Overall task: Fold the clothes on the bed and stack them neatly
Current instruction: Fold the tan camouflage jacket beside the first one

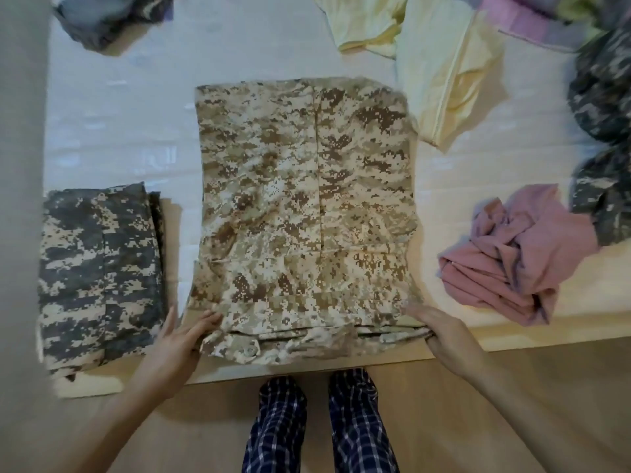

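Observation:
A tan desert-camouflage garment [307, 199] lies flat in a long rectangle in the middle of the bed [112, 124], its near end at the bed's edge. My left hand [181, 339] touches its near left corner, fingers fairly straight, thumb pointing up. My right hand [440, 332] grips the near right corner, fingers tucked under the hem. A folded grey camouflage garment [99, 274] sits to the left.
A crumpled pink garment [515, 254] lies at the right. Pale yellow clothing [440, 63] is at the back, dark camouflage clothing [604, 131] at the far right, a grey heap [106, 18] at the back left. My legs in checked trousers [317, 425] stand against the bed's edge.

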Motion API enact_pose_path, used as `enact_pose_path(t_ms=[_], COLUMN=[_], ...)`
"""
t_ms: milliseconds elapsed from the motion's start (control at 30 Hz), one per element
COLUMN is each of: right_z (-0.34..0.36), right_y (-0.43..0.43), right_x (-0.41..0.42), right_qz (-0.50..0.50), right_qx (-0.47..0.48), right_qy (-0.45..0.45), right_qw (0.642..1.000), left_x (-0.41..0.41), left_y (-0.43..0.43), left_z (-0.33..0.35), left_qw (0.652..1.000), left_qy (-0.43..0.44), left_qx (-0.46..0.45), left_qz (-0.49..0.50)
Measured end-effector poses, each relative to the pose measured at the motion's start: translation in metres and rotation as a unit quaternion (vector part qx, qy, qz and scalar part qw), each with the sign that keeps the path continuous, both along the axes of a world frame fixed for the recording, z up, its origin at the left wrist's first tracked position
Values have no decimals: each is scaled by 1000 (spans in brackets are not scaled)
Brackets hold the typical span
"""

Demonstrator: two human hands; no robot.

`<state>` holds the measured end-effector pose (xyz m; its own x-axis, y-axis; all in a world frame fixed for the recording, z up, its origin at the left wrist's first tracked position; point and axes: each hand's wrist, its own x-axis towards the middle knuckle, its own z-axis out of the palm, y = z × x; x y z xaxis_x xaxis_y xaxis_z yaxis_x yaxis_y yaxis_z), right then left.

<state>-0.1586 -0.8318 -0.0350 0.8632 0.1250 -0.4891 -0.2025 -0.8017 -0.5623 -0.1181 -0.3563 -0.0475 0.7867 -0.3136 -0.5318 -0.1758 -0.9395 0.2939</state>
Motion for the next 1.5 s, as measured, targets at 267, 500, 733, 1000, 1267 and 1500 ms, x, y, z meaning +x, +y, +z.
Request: enact_pose_path(t_ms=[267,500,733,1000,1267,1500], right_z=[38,66,-17,-74,-45,-51], right_y=[11,-11,5,15,28,88], right_x=[-49,67,239,230,258,336], right_qz=[-29,-147,-399,-455,-240,83], right_qx=[67,78,189,160,-66,-161], right_qy=[216,98,71,73,-141,-54], right_qw=[974,981,895,873,958,982], left_x=[-51,79,242,209,228,302], left_y=[22,24,8,-25,-52,-146], left_z=[36,77,-1,-72,-38,-38], left_qw=[973,957,829,759,917,994], left_qy=[223,203,62,1,-212,-61], left_qx=[-62,-114,-271,-237,-43,-48], left_qz=[26,175,486,606,335,79])
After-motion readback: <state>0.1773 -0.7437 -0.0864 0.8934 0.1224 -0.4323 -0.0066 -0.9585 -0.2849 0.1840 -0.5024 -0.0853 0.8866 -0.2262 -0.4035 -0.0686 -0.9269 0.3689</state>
